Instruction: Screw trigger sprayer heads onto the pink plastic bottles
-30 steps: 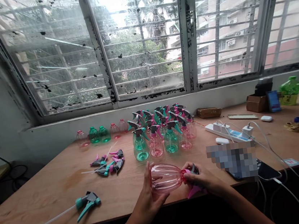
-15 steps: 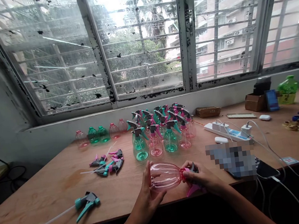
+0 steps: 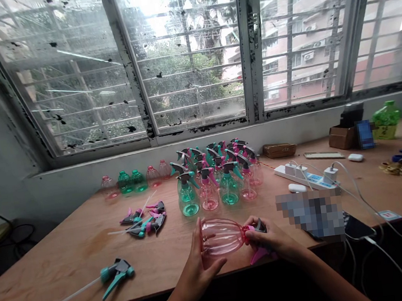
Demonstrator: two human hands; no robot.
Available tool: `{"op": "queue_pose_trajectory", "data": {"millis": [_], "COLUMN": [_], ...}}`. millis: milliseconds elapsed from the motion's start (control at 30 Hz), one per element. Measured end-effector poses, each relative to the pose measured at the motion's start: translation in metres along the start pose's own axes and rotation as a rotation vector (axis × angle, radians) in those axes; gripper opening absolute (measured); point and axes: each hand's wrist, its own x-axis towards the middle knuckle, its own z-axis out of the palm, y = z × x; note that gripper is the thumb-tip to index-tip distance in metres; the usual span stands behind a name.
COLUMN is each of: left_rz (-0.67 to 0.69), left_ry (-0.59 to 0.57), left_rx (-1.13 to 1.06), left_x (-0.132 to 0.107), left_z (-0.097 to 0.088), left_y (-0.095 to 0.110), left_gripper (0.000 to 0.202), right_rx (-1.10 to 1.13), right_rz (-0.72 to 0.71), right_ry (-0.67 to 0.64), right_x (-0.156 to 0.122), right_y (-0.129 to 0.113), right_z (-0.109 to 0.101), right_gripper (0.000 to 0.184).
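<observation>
A clear pink spray bottle (image 3: 222,236) lies sideways in the air between my hands, just above the table's front edge. My left hand (image 3: 201,260) cups its base, fingers behind and thumb underneath. At the neck, my right hand (image 3: 266,238) is closed round the pink collar of the grey-and-pink spray head (image 3: 261,255), which sits at the bottle's mouth. Part of the spray head is hidden by my fingers. Left of my hands, a teal-and-grey spray head (image 3: 117,273) with a long tube lies on the table.
Spray bottles with heads (image 3: 228,188) stand grouped ahead. Several headless bottles (image 3: 131,181) line the back left, with loose spray heads (image 3: 146,220) in front. To the right are a power strip (image 3: 307,179), a phone (image 3: 359,226) and trailing cables (image 3: 390,234). A brown case (image 3: 279,150) lies behind.
Almost nothing differs. Both hands keep the same hold on the pink spray bottle, and the whole view has shifted very slightly.
</observation>
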Motion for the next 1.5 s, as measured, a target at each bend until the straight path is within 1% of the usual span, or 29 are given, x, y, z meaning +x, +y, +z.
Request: {"op": "queue_pose_trajectory", "data": {"millis": [133,300,467,567,667,833,933,1133,1200,1300,1400,1500], "left_rz": [0.079,0.019,-0.003,0.051,0.091,0.037,0.030,0.069,0.072,0.038,-0.009,0.002], "left_ry": [0.020,0.004,-0.016,-0.007,-0.004,-0.019,-0.019,-0.007,-0.012,-0.015,-0.024,-0.016], "left_rx": [-0.001,-0.006,-0.009,0.043,0.031,-0.029,-0.034,0.022,0.003,-0.012,0.001,0.023], "left_x": [0.001,-0.001,-0.002,-0.001,-0.001,-0.004,-0.004,-0.002,-0.002,-0.003,-0.004,-0.003], "left_z": [0.001,0.000,-0.001,-0.001,-0.001,-0.002,-0.002,-0.003,-0.003,-0.004,-0.005,-0.005], "left_y": [-0.006,0.002,0.005,0.002,0.000,-0.002,-0.003,-0.007,-0.007,-0.005,-0.004,-0.006], "left_gripper": [0.096,0.106,0.104,0.098,0.093,0.107,0.106,0.097,0.099,0.105,0.103,0.101], "right_rx": [-0.009,-0.010,-0.011,-0.015,-0.007,0.005,0.011,0.034,0.033,0.035,0.032,0.032], "right_rz": [-0.007,-0.022,-0.019,-0.022,-0.024,-0.017,-0.009,-0.011,-0.014,-0.013,-0.011,-0.015], "right_ry": [-0.001,-0.023,-0.029,-0.031,-0.038,-0.049,-0.053,-0.048,-0.047,-0.047,-0.051,-0.048], "right_x": [0.000,-0.001,-0.002,-0.002,-0.003,-0.004,-0.003,-0.002,-0.002,-0.003,-0.003,-0.002], "right_y": [0.001,0.001,0.000,0.000,-0.002,-0.006,-0.007,-0.001,-0.001,-0.003,-0.005,-0.004], "right_z": [-0.001,-0.001,-0.002,-0.001,0.000,0.001,0.001,-0.001,-0.001,0.000,0.001,0.001], "right_gripper": [0.043,0.040,0.038,0.038,0.038,0.038,0.038,0.037,0.037,0.037,0.038,0.038]}}
